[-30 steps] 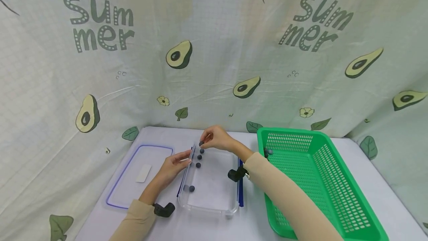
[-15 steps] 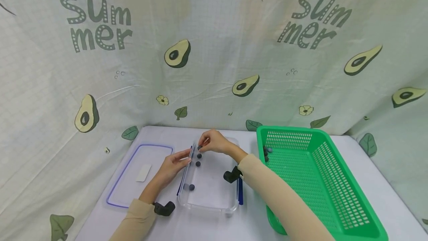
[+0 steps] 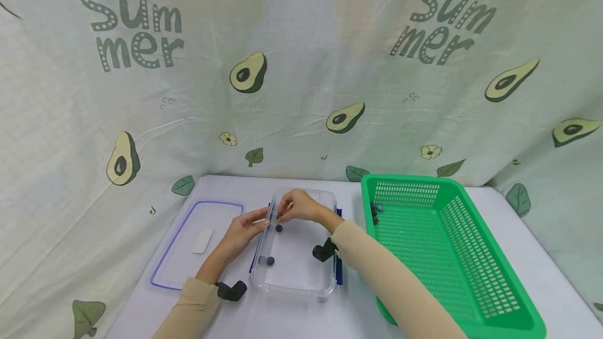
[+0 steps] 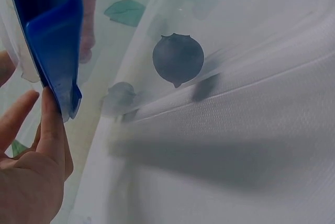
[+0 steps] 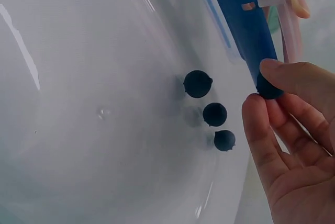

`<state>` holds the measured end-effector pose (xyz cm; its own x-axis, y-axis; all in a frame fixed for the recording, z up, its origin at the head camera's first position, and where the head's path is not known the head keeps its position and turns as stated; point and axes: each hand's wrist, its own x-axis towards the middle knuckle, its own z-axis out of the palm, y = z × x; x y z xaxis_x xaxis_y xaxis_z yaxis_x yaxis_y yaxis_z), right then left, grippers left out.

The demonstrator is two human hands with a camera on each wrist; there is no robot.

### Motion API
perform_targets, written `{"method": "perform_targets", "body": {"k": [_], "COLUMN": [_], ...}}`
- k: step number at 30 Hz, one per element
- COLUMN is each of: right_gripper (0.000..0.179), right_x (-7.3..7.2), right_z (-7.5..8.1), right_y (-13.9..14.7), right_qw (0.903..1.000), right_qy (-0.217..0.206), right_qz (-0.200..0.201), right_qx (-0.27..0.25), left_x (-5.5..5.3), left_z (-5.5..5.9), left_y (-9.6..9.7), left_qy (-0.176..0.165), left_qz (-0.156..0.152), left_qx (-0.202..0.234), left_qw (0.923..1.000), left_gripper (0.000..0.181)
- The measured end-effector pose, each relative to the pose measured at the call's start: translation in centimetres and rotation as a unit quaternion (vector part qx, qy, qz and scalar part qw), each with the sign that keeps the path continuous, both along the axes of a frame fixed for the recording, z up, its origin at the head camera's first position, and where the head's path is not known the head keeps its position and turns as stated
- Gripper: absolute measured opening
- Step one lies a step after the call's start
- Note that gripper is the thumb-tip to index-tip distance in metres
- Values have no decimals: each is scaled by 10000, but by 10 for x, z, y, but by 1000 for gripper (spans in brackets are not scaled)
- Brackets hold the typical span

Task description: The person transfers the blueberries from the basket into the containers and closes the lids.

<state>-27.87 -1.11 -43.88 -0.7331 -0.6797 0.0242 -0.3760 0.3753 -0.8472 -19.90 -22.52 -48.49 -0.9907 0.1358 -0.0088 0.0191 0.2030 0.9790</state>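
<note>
A clear plastic container (image 3: 301,260) with blue side latches stands on the table. My right hand (image 3: 299,206) is over its left side and pinches a blueberry (image 5: 269,89) between thumb and fingers, beside the blue latch (image 5: 238,12) in the right wrist view. Below it, a row of blueberries (image 5: 198,84) lies along the inner left wall; my hand covers part of this row from the head. Another blueberry (image 3: 270,261) sits nearer the front corner. My left hand (image 3: 244,230) touches the container's left side with fairly straight fingers, one along the latch (image 4: 55,30).
Left of the container lies a clear lid (image 3: 176,239) with a blue rim and a white rectangle (image 3: 203,240) on it. A green basket (image 3: 452,234) stands on the right, with several dark berries (image 3: 375,212) at its far left corner. Printed cloth (image 3: 301,67) hangs behind.
Still pinching the blueberry, my right hand has come from the container's far left corner toward me along the left wall, covering more of the row. My left hand stays at the side.
</note>
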Motion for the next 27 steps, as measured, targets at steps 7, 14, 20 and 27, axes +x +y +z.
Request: {"method": "perform_targets", "body": {"k": [7, 14, 20, 27], "right_gripper": [14, 13, 15, 17], "right_x": [4, 8, 13, 17], "right_z": [-10, -13, -14, -17], "right_y": [-3, -8, -13, -18], "right_qw": [9985, 9980, 9979, 9978], "right_qy": [-476, -526, -531, -303], "right_qz": [67, 208, 283, 521], "right_qx": [269, 292, 251, 269], "left_x": [1, 1, 1, -1], "left_z": [-2, 0, 2, 1], "left_y": [-1, -1, -1, -1], "left_qy": [67, 62, 10, 43], "left_qz": [4, -2, -30, -158], "left_qx": [-146, -63, -64, 70], "left_qw": [9999, 10000, 10000, 9998], "left_gripper": [53, 52, 53, 52]}}
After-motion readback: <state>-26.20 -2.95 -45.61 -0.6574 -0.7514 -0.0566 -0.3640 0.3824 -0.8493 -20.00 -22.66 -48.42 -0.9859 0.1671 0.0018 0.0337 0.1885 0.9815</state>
